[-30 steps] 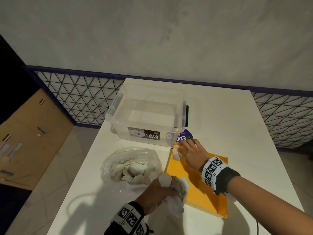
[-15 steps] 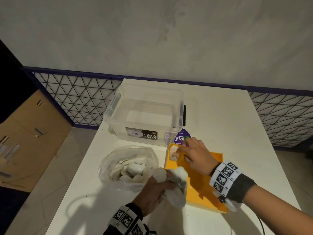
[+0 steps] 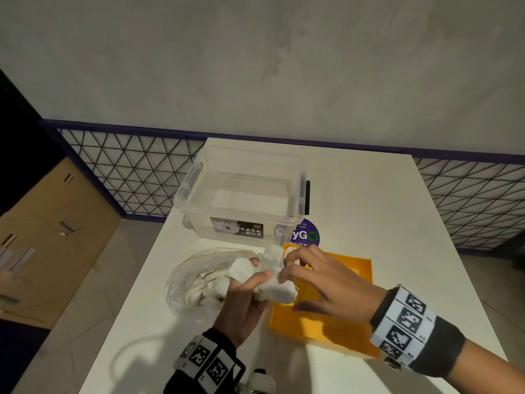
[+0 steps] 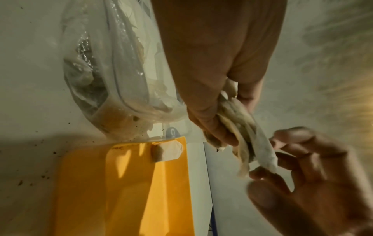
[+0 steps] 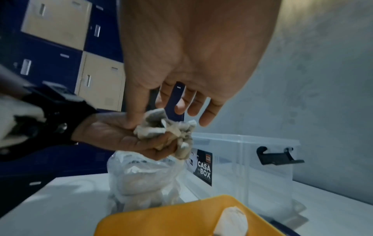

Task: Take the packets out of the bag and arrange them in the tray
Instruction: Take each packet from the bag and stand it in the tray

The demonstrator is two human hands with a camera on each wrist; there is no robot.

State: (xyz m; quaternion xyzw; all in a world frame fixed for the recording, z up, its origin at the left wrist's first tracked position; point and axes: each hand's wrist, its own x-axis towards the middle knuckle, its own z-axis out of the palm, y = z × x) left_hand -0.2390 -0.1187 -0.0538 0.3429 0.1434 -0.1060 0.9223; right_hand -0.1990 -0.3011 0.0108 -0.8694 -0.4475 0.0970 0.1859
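A clear plastic bag [image 3: 196,280] with several white packets lies on the white table, left of the orange tray [image 3: 341,322]. One packet [image 4: 167,151] lies in the tray's far left corner, also in the right wrist view [image 5: 232,222]. My left hand [image 3: 255,280] is raised between bag and tray and grips a bunch of packets [image 3: 272,282]. My right hand [image 3: 288,267] hovers over the tray's left side. Its thumb and fingertips [image 4: 260,174] pinch the end of one packet in that bunch [image 4: 260,153].
A clear lidless storage box [image 3: 241,194] labelled CASA BOX stands behind the bag and tray. A round purple sticker [image 3: 306,236] lies beside it. The table [image 3: 369,209] ends at a mesh railing behind; lockers stand on the left.
My right hand has left the packet in the tray's far corner and drawn back to the bunch. My left hand has lifted the bunch higher, toward the tray.
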